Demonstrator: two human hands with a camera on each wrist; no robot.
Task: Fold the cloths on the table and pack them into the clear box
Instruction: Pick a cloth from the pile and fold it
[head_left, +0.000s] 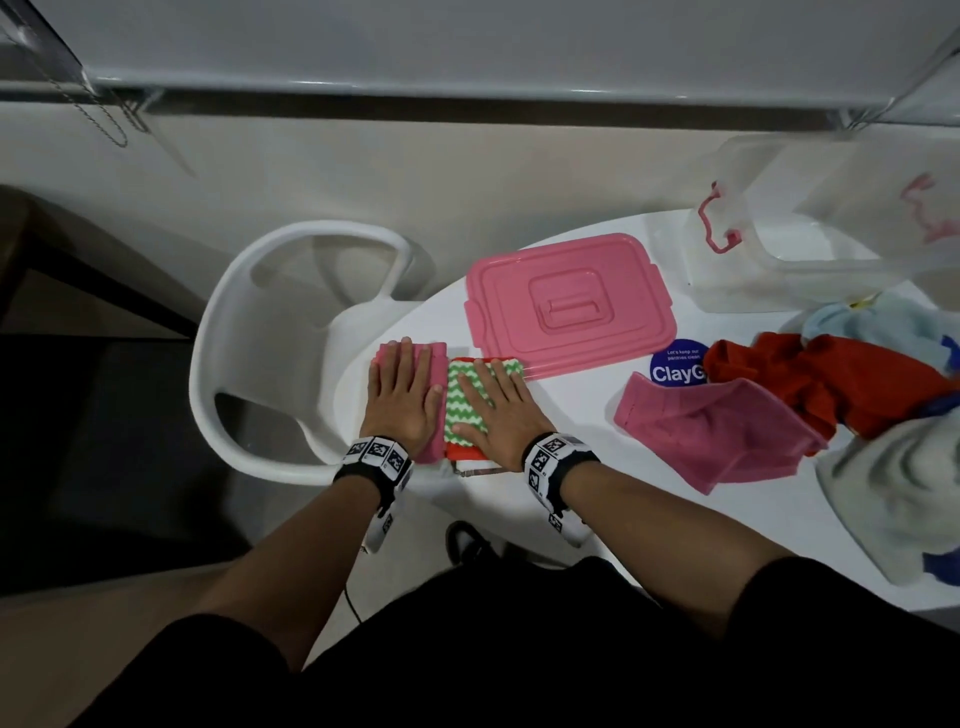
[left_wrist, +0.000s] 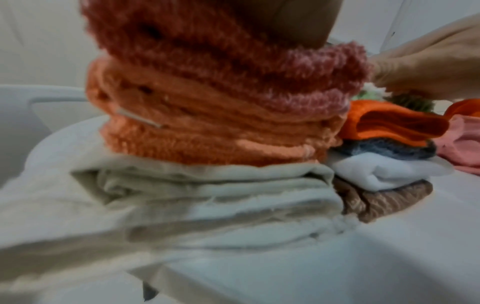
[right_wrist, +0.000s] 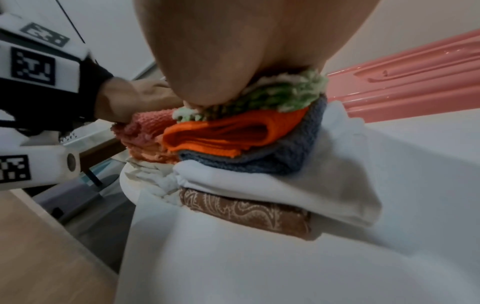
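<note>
- The left hand (head_left: 402, 392) lies flat, fingers straight, on a stack of folded cloths topped by a pink folded cloth (head_left: 387, 353); the left wrist view shows that stack (left_wrist: 207, 127) layered pink over orange over pale grey cloths.
- The right hand (head_left: 491, 410) lies equally flat on a second stack just beside the first, with a green zigzag cloth (head_left: 460, 387) on top; in the right wrist view this stack (right_wrist: 246, 144) runs green, orange, blue-grey, white, then a brown patterned cloth (right_wrist: 246, 211) at the bottom.
- Neither hand grips anything — both press palm-down, which looks like squaring or flattening the two stacks at the near edge of the white table (head_left: 571, 493).
- Just beyond the right hand's fingertips lies the pink lid (head_left: 569, 304), off the box.
- Well to the right of the hands, at the table's far side, stands the clear box (head_left: 810, 228) with pink latches; from here it appears to hold no cloths.
- To the right of the right hand lie unfolded cloths: a pink one (head_left: 717, 431), a red one (head_left: 810, 379), a light blue one (head_left: 872, 325) and a pale grey one (head_left: 904, 488).
- Judged from this, folding is partly done — two stacks made, several cloths left — and packing has not begun.
</note>
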